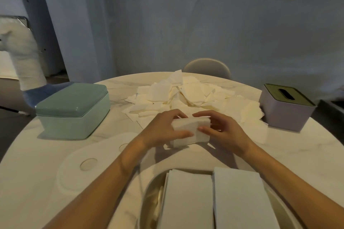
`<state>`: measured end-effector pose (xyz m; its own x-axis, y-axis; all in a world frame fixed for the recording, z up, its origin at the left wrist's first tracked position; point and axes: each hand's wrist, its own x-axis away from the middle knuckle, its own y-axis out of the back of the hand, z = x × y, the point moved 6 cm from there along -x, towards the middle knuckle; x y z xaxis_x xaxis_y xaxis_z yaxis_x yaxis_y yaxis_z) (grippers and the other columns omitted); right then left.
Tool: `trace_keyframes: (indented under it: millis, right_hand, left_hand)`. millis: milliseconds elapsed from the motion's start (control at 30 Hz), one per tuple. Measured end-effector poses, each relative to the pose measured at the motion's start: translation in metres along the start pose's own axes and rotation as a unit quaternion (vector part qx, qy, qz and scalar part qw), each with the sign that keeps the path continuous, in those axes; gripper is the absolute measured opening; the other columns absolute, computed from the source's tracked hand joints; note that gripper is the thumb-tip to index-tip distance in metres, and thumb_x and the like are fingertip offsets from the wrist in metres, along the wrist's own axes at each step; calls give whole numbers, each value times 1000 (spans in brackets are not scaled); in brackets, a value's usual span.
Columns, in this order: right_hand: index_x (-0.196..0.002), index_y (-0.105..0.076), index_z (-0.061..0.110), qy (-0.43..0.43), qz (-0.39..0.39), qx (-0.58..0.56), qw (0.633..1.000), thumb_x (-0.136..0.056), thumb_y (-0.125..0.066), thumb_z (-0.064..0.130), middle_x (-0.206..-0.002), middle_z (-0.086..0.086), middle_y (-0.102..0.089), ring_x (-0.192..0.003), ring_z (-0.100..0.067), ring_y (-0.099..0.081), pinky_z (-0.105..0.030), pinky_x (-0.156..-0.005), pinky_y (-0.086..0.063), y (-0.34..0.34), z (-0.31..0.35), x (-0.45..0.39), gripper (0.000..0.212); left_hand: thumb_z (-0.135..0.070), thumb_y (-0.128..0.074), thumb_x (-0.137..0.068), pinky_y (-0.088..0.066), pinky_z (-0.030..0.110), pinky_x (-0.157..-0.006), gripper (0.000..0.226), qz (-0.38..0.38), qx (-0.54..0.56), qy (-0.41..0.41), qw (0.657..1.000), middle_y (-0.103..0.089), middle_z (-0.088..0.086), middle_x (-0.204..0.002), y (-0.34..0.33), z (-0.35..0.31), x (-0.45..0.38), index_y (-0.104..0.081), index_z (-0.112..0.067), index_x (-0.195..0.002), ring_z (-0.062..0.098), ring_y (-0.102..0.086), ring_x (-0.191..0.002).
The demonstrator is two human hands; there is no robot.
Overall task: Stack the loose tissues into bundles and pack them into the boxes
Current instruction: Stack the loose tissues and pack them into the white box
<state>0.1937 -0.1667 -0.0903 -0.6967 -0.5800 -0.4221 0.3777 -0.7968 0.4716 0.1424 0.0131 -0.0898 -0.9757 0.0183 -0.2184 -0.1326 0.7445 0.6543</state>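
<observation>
Two hands grip one bundle (191,132) at the table's (33,182) middle: the left hand (163,130) curls round its left end, thumb along the near side, while the right hand (223,132) pinches the right end between thumb and fingers. Loose tissues (186,95) are heaped toward the far edge. A green box (74,111) (lid on) stands at the left edge, a purple box (284,108) at the right. Two stacks (214,201) fill a tray (149,197) at the near edge.
</observation>
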Motion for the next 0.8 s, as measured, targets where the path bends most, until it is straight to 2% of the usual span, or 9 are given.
trace_keyframes:
  millis: [133,300,400,467,600,700,800]
  right_hand:
    - [-117,-72,26,-5,-2,-47,999,-80,-76,33,-114,10,-72,-108,-15,-68,-27,-90,-58,8,3,0,38]
    - [-125,-66,32,-68,59,-21,996,-74,-82,34,-117,12,-72,-108,-11,-70,-31,-96,-58,8,-16,2,53]
    - [-123,-63,39,-84,76,-18,993,-71,-82,39,-111,17,-74,-108,-9,-69,-26,-96,-56,8,-18,5,55]
    - [-122,-65,37,-82,79,-25,993,-72,-81,40,-111,16,-75,-108,-10,-70,-24,-93,-56,5,-15,6,53]
    - [-115,-71,32,-69,46,-38,996,-77,-79,36,-109,12,-76,-106,-15,-70,-26,-91,-58,5,-6,8,39]
    - [-112,-73,30,-64,25,-62,996,-83,-78,21,-106,15,-75,-104,-16,-70,-24,-84,-59,11,7,8,31]
    - [-118,-74,23,-24,47,-28,998,-85,-78,21,-113,7,-74,-103,-21,-69,-29,-86,-60,12,21,12,34]
  left_hand:
    - [-33,-83,-84,-53,13,-75,36,-52,12,-43,998,-69,-11,-105,18,-3,1,-71,-23,-117,11,-65,-95]
    - [-33,-88,-79,-58,16,-76,45,6,0,-8,1000,-67,-8,-110,13,14,1,-67,-24,-117,12,-65,-97]
    - [-29,-86,-81,-56,14,-69,34,-7,14,-4,1000,-68,-12,-99,16,17,3,-68,-23,-110,11,-66,-90]
    - [-25,-86,-82,-57,15,-67,29,-11,25,-12,1000,-69,-12,-96,19,14,4,-70,-23,-106,11,-67,-87]
    - [-20,-84,-83,-60,29,-83,28,-13,30,-40,999,-72,-4,-105,22,5,6,-72,-19,-108,16,-67,-96]
    - [-21,-83,-85,-59,29,-88,30,4,31,-63,998,-69,-6,-112,24,-6,13,-69,-21,-112,14,-64,-101]
    - [-23,-81,-87,-59,27,-90,30,26,16,-77,997,-67,-10,-114,25,-12,24,-68,-28,-113,14,-64,-103]
